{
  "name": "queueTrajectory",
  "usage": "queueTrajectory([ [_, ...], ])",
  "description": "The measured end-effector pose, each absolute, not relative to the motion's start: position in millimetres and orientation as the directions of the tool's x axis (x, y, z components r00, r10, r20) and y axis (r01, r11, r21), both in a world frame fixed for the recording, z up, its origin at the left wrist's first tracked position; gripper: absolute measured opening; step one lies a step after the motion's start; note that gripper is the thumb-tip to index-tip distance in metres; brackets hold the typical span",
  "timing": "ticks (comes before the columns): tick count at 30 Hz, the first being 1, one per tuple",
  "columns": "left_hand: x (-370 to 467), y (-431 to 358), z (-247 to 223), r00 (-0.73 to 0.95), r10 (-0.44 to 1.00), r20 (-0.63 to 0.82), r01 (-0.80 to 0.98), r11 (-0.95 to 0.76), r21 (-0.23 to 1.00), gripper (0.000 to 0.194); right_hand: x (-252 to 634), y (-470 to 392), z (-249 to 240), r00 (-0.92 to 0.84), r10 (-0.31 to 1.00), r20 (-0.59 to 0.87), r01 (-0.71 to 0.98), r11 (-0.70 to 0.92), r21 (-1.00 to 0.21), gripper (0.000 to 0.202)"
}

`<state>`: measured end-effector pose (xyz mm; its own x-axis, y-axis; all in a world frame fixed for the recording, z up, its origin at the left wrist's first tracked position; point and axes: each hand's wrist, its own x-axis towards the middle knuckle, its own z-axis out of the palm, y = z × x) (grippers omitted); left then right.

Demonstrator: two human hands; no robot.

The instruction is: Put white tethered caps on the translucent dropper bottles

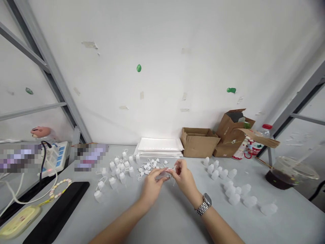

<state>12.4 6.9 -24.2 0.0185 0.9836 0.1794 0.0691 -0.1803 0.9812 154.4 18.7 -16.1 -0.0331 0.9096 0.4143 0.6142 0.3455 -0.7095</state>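
Observation:
My left hand (152,184) and my right hand (185,179) meet over the middle of the grey table. Both pinch a small translucent white piece (167,175), with a thin strand by the right fingers; the fingers partly cover it, so its exact kind is unclear. Just beyond lies a loose pile of small white caps (148,166) with thin straps. To the left stand several small white bottles (118,173), some with strap loops on top. On the right, several small frosted bottles (232,193) stand or lie without visible loops.
White flat packets (159,145) are stacked against the wall beside an open cardboard box (199,144) and a brown paper bag (228,135). A plastic cup of dark drink (281,179) stands far right. At left are a black pad (61,210), power strip (57,157) and cables.

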Motion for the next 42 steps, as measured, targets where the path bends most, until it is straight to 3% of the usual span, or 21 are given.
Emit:
queueTrajectory([
  [5,8.6,12.1,-24.8,0.004,0.986,0.164,0.126,-0.163,0.979,0.029,158.7,18.5,-7.3,-0.266,0.844,0.466,0.444,0.536,-0.718,0.015],
  [9,4.7,15.2,-25.9,-0.001,0.982,0.189,0.218,-0.184,0.958,0.027,162.3,18.6,-0.7,-0.327,0.856,0.400,0.379,0.507,-0.774,0.015],
  [16,4.3,9.9,-29.0,0.122,0.868,0.482,0.482,-0.477,0.736,0.031,158.4,19.9,-7.8,-0.175,0.927,0.333,0.518,0.374,-0.769,0.022],
  [23,-0.9,12.2,-22.0,0.124,0.961,0.246,0.422,-0.276,0.863,0.045,162.4,20.2,-5.1,-0.326,0.894,0.307,0.344,0.415,-0.842,0.015],
  [28,-1.4,11.2,-30.3,0.170,0.859,0.482,0.553,-0.488,0.675,0.041,151.0,18.9,-16.2,-0.158,0.937,0.311,0.430,0.349,-0.832,0.028],
  [32,-0.8,10.3,-32.7,0.198,0.815,0.544,0.578,-0.546,0.607,0.040,142.7,20.1,-22.2,-0.084,0.961,0.264,0.408,0.275,-0.871,0.036],
  [34,-0.5,10.3,-29.6,0.164,0.849,0.503,0.556,-0.501,0.664,0.039,144.5,22.3,-20.1,-0.074,0.968,0.239,0.365,0.249,-0.897,0.039],
  [37,0.4,12.7,-24.4,0.058,0.938,0.342,0.442,-0.331,0.833,0.035,152.5,25.6,-12.7,-0.024,0.979,0.202,0.145,0.203,-0.968,0.041],
  [40,1.6,17.9,-22.6,-0.050,0.995,0.082,0.125,-0.075,0.989,0.032,159.5,25.8,-5.7,0.034,0.963,0.266,-0.029,0.267,-0.963,0.035],
  [42,2.3,21.1,-22.2,-0.052,0.997,-0.061,-0.061,0.058,0.996,0.034,161.2,24.5,-3.7,0.071,0.949,0.308,-0.045,0.311,-0.949,0.031],
])
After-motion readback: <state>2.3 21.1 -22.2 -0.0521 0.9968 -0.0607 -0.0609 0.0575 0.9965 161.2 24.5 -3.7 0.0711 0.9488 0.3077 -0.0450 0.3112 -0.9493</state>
